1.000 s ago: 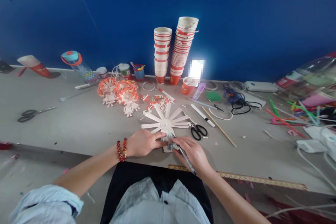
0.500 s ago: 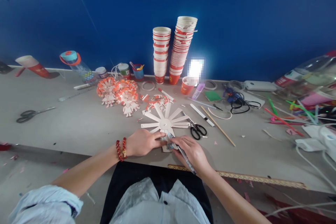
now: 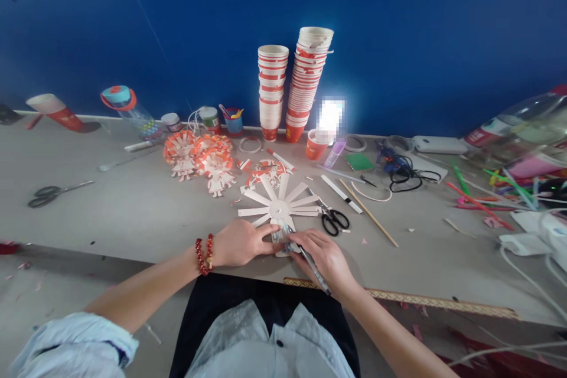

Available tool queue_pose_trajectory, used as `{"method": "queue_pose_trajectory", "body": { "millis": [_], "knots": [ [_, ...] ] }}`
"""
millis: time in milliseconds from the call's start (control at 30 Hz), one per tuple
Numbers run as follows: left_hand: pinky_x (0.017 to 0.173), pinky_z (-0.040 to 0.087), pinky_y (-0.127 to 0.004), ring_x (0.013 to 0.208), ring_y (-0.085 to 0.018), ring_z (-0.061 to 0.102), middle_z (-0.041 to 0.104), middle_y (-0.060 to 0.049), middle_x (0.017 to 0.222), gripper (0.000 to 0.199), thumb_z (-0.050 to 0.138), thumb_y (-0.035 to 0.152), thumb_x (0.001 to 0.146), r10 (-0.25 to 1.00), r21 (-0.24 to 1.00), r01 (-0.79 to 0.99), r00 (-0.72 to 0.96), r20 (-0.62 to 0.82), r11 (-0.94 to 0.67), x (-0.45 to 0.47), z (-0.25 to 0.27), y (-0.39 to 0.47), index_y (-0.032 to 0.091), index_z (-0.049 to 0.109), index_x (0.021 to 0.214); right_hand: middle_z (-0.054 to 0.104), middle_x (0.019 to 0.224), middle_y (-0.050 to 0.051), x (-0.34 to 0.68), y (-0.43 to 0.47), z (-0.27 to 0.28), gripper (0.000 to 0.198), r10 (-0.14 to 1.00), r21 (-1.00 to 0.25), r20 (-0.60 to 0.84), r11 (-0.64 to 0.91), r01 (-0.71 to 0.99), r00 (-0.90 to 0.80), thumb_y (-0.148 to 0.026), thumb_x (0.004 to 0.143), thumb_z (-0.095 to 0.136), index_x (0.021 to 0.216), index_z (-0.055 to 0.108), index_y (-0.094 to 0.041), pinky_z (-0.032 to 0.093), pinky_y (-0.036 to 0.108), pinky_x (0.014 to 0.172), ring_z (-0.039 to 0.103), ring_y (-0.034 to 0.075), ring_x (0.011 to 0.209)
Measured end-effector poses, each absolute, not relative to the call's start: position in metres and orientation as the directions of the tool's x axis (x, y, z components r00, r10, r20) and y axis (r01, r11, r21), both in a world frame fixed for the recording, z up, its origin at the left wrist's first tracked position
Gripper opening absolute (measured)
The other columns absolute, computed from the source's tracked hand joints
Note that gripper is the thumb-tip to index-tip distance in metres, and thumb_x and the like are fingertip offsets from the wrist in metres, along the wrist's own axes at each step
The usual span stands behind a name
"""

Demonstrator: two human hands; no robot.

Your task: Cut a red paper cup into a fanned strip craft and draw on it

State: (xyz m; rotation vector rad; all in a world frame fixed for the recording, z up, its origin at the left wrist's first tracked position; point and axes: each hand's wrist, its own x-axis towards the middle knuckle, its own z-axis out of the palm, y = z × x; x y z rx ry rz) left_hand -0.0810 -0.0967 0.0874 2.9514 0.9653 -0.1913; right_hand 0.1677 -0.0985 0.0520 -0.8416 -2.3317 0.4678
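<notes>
A white paper cup cut into flat strips (image 3: 279, 209) is spread like a wheel on the table in front of me. Over its near strip lies a small bluish, partly see-through piece (image 3: 279, 235), mostly covered by fingers. My left hand (image 3: 241, 242), with red beads at the wrist, presses this piece down with index finger and thumb stretched apart. My right hand (image 3: 323, 254) is closed around a pen (image 3: 317, 275), its tip against the piece's right side. Any drawn line there is too small to make out. Black-handled scissors (image 3: 335, 222) lie just right of the strips.
Two tall stacks of paper cups (image 3: 273, 88) stand by the blue wall. Finished paper figures with orange fringes (image 3: 217, 168) lie left of centre. Red and white scraps (image 3: 266, 172), a wooden stick (image 3: 370, 214) and other scissors (image 3: 48, 194) lie around. Straws and cables crowd the right.
My left index finger and thumb have shifted slightly and sit a little further apart on the bluish piece. The pen tip has moved very slightly. Everything else looks the same.
</notes>
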Motion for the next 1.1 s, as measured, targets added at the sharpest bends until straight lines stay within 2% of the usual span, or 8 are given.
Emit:
{"method": "queue_pose_trajectory", "body": {
  "millis": [167, 400, 567, 633, 733, 833, 967, 1100],
  "knots": [
    [0.048, 0.043, -0.025, 0.055, -0.008, 0.056, 0.044, -0.004, 0.145, 0.049, 0.044, 0.025, 0.093, 0.586, -0.007, 0.589, 0.802, -0.119, -0.808, -0.081, 0.087, -0.097, 0.043, 0.04, 0.139, 0.072, 0.104, 0.007, 0.169, -0.099, 0.051, 0.03, 0.686, -0.549, 0.422, 0.713, 0.436, -0.592, -0.014, 0.093, 0.053, 0.119, 0.06, -0.026, 0.054, 0.036, 0.084, 0.067, 0.023, 0.092],
    [0.047, 0.043, -0.026, 0.055, -0.01, 0.056, 0.044, -0.003, 0.146, 0.053, 0.044, 0.025, 0.093, 0.579, -0.038, 0.579, 0.807, -0.116, -0.815, -0.082, 0.087, -0.097, 0.043, 0.036, 0.141, 0.072, 0.103, 0.005, 0.171, -0.098, 0.053, 0.03, 0.705, -0.573, 0.411, 0.693, 0.438, -0.578, -0.016, 0.096, 0.046, 0.121, 0.058, -0.027, 0.054, 0.034, 0.083, 0.067, 0.021, 0.092],
    [0.048, 0.042, -0.026, 0.057, -0.011, 0.059, 0.042, -0.003, 0.147, 0.051, 0.043, 0.027, 0.094, 0.576, -0.049, 0.575, 0.807, -0.132, -0.816, -0.082, 0.086, -0.097, 0.043, 0.035, 0.141, 0.07, 0.108, 0.007, 0.172, -0.1, 0.057, 0.03, 0.792, -0.631, 0.34, 0.592, 0.501, -0.507, -0.021, 0.093, 0.048, 0.122, 0.057, -0.024, 0.054, 0.032, 0.082, 0.067, 0.022, 0.095],
    [0.049, 0.042, -0.026, 0.058, -0.011, 0.06, 0.041, -0.003, 0.148, 0.049, 0.042, 0.027, 0.094, 0.575, -0.057, 0.574, 0.805, -0.145, -0.817, -0.082, 0.085, -0.097, 0.043, 0.036, 0.141, 0.071, 0.103, 0.006, 0.172, -0.101, 0.059, 0.026, 0.831, -0.697, 0.308, 0.529, 0.484, -0.464, -0.023, 0.092, 0.05, 0.117, 0.059, -0.023, 0.054, 0.03, 0.078, 0.068, 0.022, 0.09],
    [0.048, 0.043, -0.026, 0.059, -0.012, 0.061, 0.041, -0.005, 0.148, 0.054, 0.043, 0.023, 0.093, 0.575, -0.068, 0.572, 0.802, -0.164, -0.817, -0.081, 0.086, -0.097, 0.042, 0.032, 0.143, 0.069, 0.085, 0.004, 0.168, -0.101, 0.062, 0.016, 0.854, -0.766, 0.294, 0.48, 0.429, -0.43, -0.022, 0.087, 0.052, 0.097, 0.064, -0.021, 0.051, 0.028, 0.068, 0.066, 0.02, 0.077],
    [0.049, 0.043, -0.025, 0.06, -0.012, 0.061, 0.042, -0.005, 0.146, 0.055, 0.042, 0.023, 0.093, 0.569, -0.052, 0.569, 0.805, -0.167, -0.82, -0.081, 0.087, -0.096, 0.042, 0.031, 0.143, 0.062, 0.07, 0.001, 0.161, -0.1, 0.063, 0.012, 0.866, -0.807, 0.254, 0.435, 0.4, -0.43, -0.019, 0.082, 0.05, 0.083, 0.062, -0.021, 0.044, 0.024, 0.054, 0.058, 0.017, 0.061],
    [0.051, 0.044, -0.025, 0.059, -0.01, 0.06, 0.04, -0.006, 0.148, 0.055, 0.043, 0.023, 0.093, 0.571, -0.022, 0.575, 0.805, -0.165, -0.818, -0.081, 0.089, -0.096, 0.043, 0.031, 0.143, 0.053, 0.062, -0.003, 0.153, -0.099, 0.058, 0.008, 0.891, -0.839, 0.176, 0.358, 0.408, -0.419, -0.018, 0.077, 0.048, 0.08, 0.055, -0.02, 0.034, 0.022, 0.046, 0.046, 0.013, 0.049],
    [0.051, 0.043, -0.024, 0.06, -0.011, 0.061, 0.04, -0.006, 0.148, 0.054, 0.043, 0.025, 0.093, 0.577, -0.015, 0.584, 0.798, -0.175, -0.812, -0.081, 0.088, -0.097, 0.043, 0.032, 0.143, 0.048, 0.058, -0.004, 0.152, -0.1, 0.053, 0.005, 0.891, -0.819, 0.18, 0.37, 0.438, -0.417, -0.018, 0.077, 0.049, 0.077, 0.053, -0.021, 0.032, 0.021, 0.047, 0.044, 0.012, 0.048]
  ]
}}
